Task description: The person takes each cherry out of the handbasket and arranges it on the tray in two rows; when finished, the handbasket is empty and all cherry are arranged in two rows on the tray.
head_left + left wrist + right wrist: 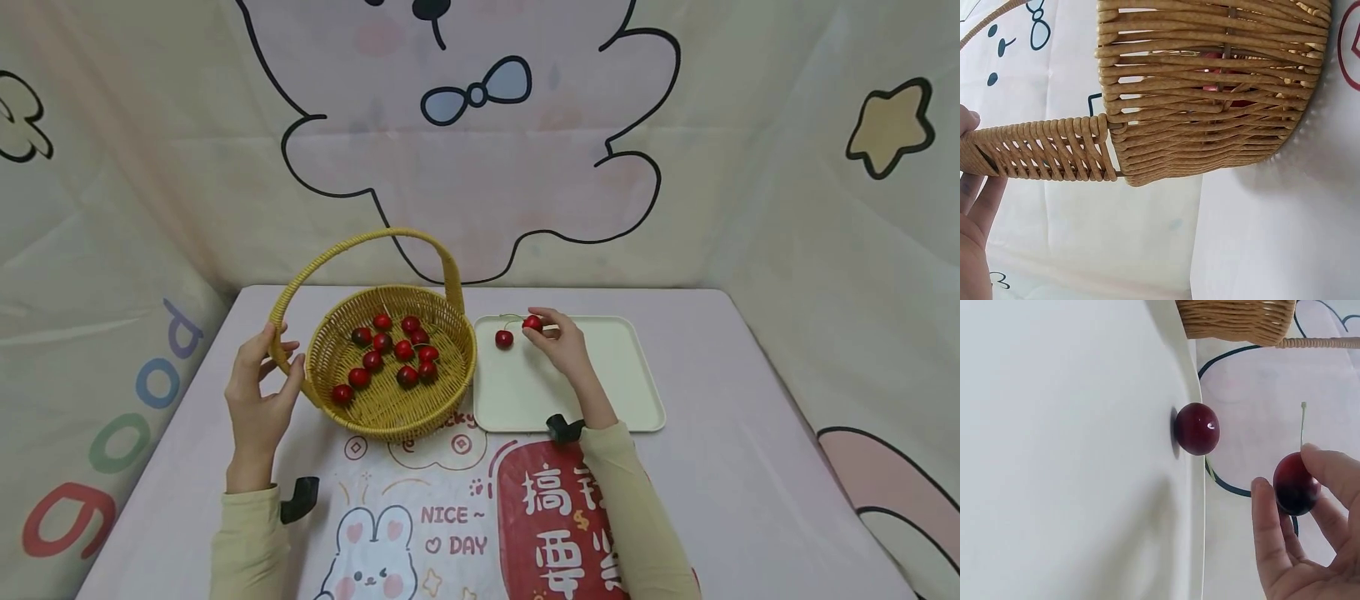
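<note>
My left hand (pixel 258 400) grips the handle (pixel 280 337) of a yellow wicker basket (pixel 390 425) near its lower left end. The handle arches up over the basket. Several dark red cherries (pixel 372 360) lie inside on the woven bottom. Over the white tray (pixel 600 375) my right hand (pixel 562 346) pinches a cherry (pixel 1296 484) between thumb and fingers, its thin green stem pointing up in the right wrist view. A second cherry (pixel 504 339) rests on the tray near its upper left corner, just left of the held one. In the left wrist view the woven basket side (pixel 1210 137) mostly hides the cherries.
The tray stands close against the basket's right side. A printed mat (pixel 450 542) with a rabbit and red lettering covers the front middle of the table (pixel 750 467). Cloth walls (pixel 562 183) with cartoon prints enclose the back and sides.
</note>
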### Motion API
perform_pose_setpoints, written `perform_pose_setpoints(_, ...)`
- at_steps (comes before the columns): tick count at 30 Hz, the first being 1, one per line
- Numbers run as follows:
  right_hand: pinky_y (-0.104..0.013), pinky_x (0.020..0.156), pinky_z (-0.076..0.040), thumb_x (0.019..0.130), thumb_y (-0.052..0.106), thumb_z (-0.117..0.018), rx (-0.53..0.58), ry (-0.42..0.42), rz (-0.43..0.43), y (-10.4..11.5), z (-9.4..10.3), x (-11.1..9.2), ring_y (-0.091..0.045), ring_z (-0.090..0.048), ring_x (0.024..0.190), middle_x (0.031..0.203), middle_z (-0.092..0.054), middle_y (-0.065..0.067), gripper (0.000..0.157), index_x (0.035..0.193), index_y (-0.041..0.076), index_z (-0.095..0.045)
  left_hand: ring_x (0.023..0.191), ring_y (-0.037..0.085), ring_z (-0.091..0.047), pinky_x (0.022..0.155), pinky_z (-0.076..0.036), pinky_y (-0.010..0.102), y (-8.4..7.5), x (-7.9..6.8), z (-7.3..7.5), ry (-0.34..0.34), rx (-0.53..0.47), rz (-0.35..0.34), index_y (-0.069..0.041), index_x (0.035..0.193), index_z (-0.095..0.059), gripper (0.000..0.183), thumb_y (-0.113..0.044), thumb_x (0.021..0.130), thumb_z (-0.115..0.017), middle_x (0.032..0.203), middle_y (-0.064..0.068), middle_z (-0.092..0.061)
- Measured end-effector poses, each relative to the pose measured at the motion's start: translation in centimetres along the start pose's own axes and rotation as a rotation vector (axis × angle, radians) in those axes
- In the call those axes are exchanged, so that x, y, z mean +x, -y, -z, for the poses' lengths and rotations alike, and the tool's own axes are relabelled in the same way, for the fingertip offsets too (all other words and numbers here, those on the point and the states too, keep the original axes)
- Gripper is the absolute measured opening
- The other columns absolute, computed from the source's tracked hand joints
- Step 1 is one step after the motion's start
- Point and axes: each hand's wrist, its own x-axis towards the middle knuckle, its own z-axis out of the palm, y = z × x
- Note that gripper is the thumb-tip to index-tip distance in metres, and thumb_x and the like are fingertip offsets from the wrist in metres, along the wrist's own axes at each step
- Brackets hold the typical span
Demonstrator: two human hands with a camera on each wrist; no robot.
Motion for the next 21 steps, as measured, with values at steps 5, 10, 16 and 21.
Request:
perform_pose_setpoints(5,-0.022,0.067,-0.047,0.085,0.023,-0.068,-0.074,0.017,-0.037,-0.5,0.2,0.4,-0.024,-0.057,0.084,0.112,-0.060,-0.014,0.038,0.121,0.014,-0.060,0.095,-0.001,-0.059,0.086,-0.046,0.010,0.1,-0.1,-0.1,-0.004,0.001,0.002,0.000,0.129,-0.047,0.065,0.020,0.070,-0.065,0.120,0.017,-0.057)
perform_pose_setpoints(10,-0.022,0.065,-0.048,0.084,0.018,-0.068,-0.067,0.040,-0.125,-1.2,0.4,0.8,-0.028,-0.061,0.090,0.114,-0.060,-0.017,0.039,0.121,0.011,-0.059,0.095,-0.001,-0.059,0.085,-0.046,0.010,0.1,-0.1,0.0,0.002,0.001,0.002,0.000,0.129,-0.047,0.065,0.020,0.070,-0.065,0.120,0.017,-0.058)
perform_pose_setpoints(16,-0.027,0.074,-0.050,0.084,0.015,-0.067,-0.060,0.074,-0.192,-2.1,0.2,0.9,-0.030,-0.060,0.100,0.115,-0.059,-0.018,0.043,0.126,0.009,-0.056,0.094,-0.003,-0.059,0.084,-0.047,0.009,0.1,0.0,0.1,0.019,-0.016,0.012,-0.001,0.130,-0.046,0.066,0.020,0.071,-0.066,0.119,0.017,-0.058)
perform_pose_setpoints(21,-0.028,0.067,-0.054,0.081,0.024,-0.071,-0.034,0.063,-0.171,-2.3,-0.1,0.9,-0.024,-0.061,0.086,0.102,-0.062,-0.016,0.043,0.119,0.007,-0.059,0.095,-0.003,-0.059,0.083,-0.046,0.008,0.3,-0.1,0.3,0.038,-0.021,0.019,-0.001,0.131,-0.045,0.071,0.020,0.067,-0.069,0.119,0.017,-0.058)
